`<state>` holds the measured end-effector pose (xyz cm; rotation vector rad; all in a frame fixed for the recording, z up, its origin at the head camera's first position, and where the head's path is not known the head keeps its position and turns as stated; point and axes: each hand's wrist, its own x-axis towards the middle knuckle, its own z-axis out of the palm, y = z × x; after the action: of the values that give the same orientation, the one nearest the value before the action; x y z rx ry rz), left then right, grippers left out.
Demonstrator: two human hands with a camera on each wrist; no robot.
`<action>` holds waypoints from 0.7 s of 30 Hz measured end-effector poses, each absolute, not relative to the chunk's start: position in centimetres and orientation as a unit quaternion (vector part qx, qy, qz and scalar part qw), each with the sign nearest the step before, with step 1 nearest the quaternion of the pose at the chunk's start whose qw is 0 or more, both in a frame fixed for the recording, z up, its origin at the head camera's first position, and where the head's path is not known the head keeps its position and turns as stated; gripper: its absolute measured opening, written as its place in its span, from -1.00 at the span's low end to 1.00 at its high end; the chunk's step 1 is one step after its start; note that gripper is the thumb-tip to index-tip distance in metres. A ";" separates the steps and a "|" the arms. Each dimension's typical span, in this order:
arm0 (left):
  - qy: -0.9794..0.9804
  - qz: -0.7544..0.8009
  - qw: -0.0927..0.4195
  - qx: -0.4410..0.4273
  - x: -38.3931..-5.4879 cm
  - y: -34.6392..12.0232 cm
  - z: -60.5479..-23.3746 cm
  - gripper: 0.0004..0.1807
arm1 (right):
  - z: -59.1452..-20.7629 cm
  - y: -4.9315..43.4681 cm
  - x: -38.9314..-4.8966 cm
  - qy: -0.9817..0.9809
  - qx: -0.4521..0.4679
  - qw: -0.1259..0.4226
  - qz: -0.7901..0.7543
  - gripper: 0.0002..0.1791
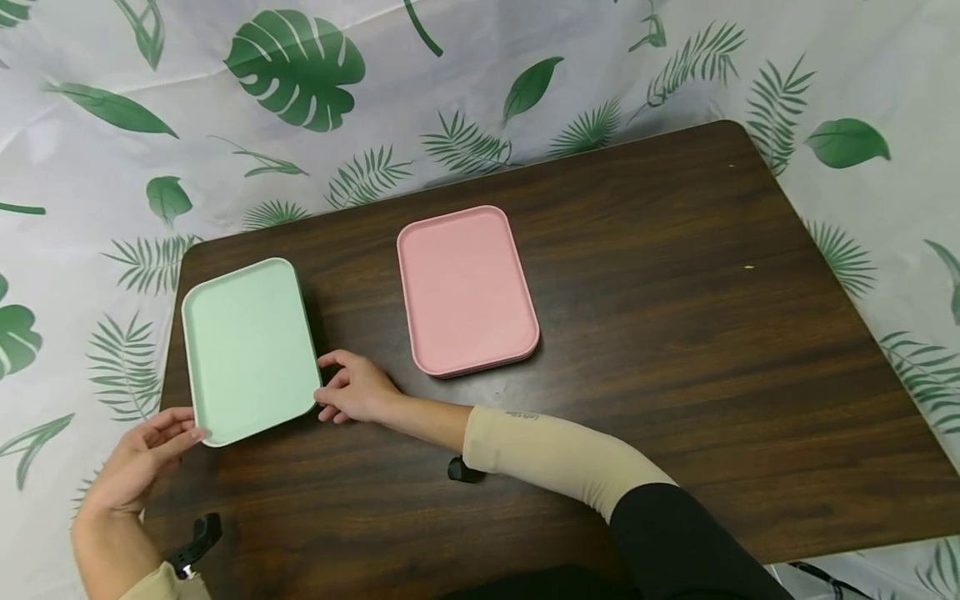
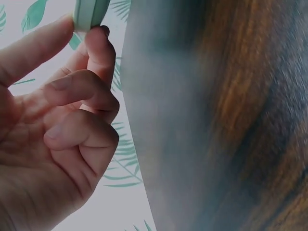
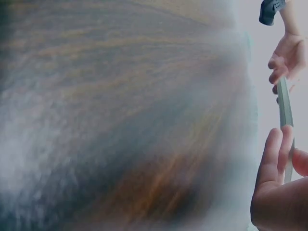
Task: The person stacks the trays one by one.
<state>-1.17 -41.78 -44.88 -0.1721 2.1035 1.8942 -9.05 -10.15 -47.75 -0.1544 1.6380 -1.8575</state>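
A light green rectangular tray is at the left end of the table. My left hand pinches its near left corner between thumb and index finger, the other fingers curled loosely below, as the left wrist view shows. At the near right corner my right hand grips the rim, thumb on one face and fingers on the other. In the right wrist view the tray's thin edge runs between both hands. A pink tray of the same shape lies right of the green one, with more layered edges showing under its rim.
The dark wood-grain table extends far to the right. Behind it and at its sides hangs a white cloth with green leaf prints. A black cable shows below the near right edge.
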 end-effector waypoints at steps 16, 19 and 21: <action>0.729 0.672 0.118 -0.060 -2.0 -39.7 -42.4 -0.64 | -44.7 -7.5 -10.0 0.624 -0.112 0.300 -0.713 -0.50; 0.720 0.683 0.110 -0.059 -2.1 -39.1 -41.9 -0.63 | -44.0 -6.8 -10.2 0.624 -0.122 0.297 -0.713 -0.50; 0.716 0.687 0.105 -0.056 -2.3 -38.6 -41.7 -0.64 | -43.6 -6.3 -10.4 0.624 -0.126 0.295 -0.712 -0.50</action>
<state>-2.28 -38.63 -41.65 -0.1662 2.1111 2.0262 -10.35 -6.33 -43.59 -0.3359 1.6609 -1.8958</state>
